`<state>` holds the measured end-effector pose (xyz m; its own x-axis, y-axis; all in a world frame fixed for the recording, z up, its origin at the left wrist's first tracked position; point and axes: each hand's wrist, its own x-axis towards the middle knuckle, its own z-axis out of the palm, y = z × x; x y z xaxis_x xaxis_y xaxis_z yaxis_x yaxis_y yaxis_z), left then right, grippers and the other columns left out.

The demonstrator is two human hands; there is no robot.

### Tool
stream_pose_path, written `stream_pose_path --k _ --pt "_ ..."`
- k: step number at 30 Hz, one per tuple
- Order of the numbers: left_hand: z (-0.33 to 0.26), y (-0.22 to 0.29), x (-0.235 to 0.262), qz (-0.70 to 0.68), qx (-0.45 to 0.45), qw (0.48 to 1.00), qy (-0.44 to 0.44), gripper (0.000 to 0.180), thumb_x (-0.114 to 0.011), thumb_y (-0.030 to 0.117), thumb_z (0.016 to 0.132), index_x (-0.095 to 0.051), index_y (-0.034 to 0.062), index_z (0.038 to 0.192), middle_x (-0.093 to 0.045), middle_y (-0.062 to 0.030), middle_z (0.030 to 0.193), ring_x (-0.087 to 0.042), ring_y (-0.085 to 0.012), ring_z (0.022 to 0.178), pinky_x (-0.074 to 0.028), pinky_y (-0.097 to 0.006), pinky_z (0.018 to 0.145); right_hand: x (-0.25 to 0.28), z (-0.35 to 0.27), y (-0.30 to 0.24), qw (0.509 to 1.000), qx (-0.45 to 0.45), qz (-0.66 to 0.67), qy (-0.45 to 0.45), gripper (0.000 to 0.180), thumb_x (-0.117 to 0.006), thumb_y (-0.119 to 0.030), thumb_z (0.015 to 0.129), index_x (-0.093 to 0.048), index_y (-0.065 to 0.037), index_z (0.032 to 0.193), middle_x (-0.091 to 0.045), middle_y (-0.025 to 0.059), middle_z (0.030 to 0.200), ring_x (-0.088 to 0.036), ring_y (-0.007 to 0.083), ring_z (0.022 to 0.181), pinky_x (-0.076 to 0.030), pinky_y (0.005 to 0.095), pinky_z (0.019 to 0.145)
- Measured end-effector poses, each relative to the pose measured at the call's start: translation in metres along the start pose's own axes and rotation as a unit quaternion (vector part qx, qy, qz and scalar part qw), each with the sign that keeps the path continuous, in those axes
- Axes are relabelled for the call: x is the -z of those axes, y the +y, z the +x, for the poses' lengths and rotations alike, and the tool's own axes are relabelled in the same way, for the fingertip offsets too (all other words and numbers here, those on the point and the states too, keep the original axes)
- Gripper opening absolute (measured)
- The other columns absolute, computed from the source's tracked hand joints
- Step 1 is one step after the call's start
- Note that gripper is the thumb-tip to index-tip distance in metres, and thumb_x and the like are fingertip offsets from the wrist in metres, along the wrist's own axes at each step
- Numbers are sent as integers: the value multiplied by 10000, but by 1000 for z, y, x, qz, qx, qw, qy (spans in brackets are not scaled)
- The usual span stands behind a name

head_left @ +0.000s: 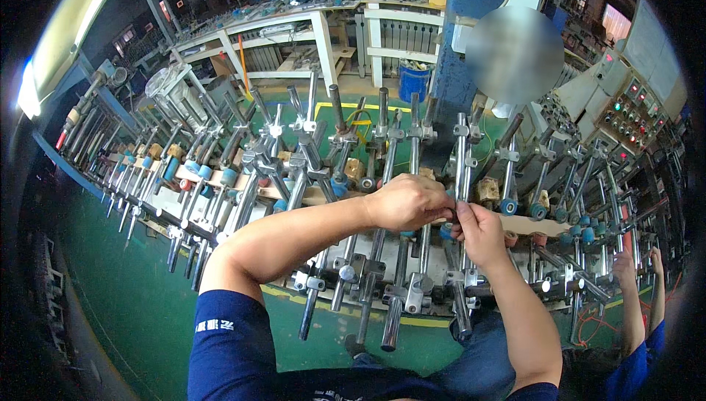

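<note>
My left hand [406,202] and my right hand [481,233] meet over the middle of a long rack of chrome rods and clamps. The fingers of both are closed together at one spot; whatever small thing lies between them is hidden. Just beyond my fingertips rises an upright chrome rod [461,162]. Right of it are a worn wooden block [488,190] and a blue-rimmed roller [508,206]. Below my hands, chrome rod clamps [418,290] line the near side of the rack. A pale belt [540,225] runs along the rack beside the rollers.
Another person's hands [624,269] work at the rack's right end. Beyond the rack stand a blue pillar [465,63], a blue bin [414,82] and a white-framed bench [323,48] loaded with parts. A control panel [632,112] with lit buttons is at the right.
</note>
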<state>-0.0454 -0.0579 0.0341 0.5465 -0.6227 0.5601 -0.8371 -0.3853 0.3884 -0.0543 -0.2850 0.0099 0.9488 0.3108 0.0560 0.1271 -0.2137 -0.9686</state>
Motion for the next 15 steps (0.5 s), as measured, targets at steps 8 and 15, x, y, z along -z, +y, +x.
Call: stream_pose_path --k 8,15 --pt "1 -1 3 53 144 987 44 93 -654 58 938 -693 32 1018 -667 -164 891 -661 -356 797 -535 -426 716 2 18 26 989 51 -131 -40 269 -627 -223 1009 -626 8 1145 -703 157 993 -667 229 873 -543 397 792" --pt "2 -7 -4 -65 150 971 174 185 -510 127 1084 -616 -26 1086 -645 -74 907 -593 -135 783 -490 -280 737 7 -3 10 955 116 -272 10 505 -695 -355 900 -559 -22 1255 -664 200 1160 -655 412 1089 -529 520 887"
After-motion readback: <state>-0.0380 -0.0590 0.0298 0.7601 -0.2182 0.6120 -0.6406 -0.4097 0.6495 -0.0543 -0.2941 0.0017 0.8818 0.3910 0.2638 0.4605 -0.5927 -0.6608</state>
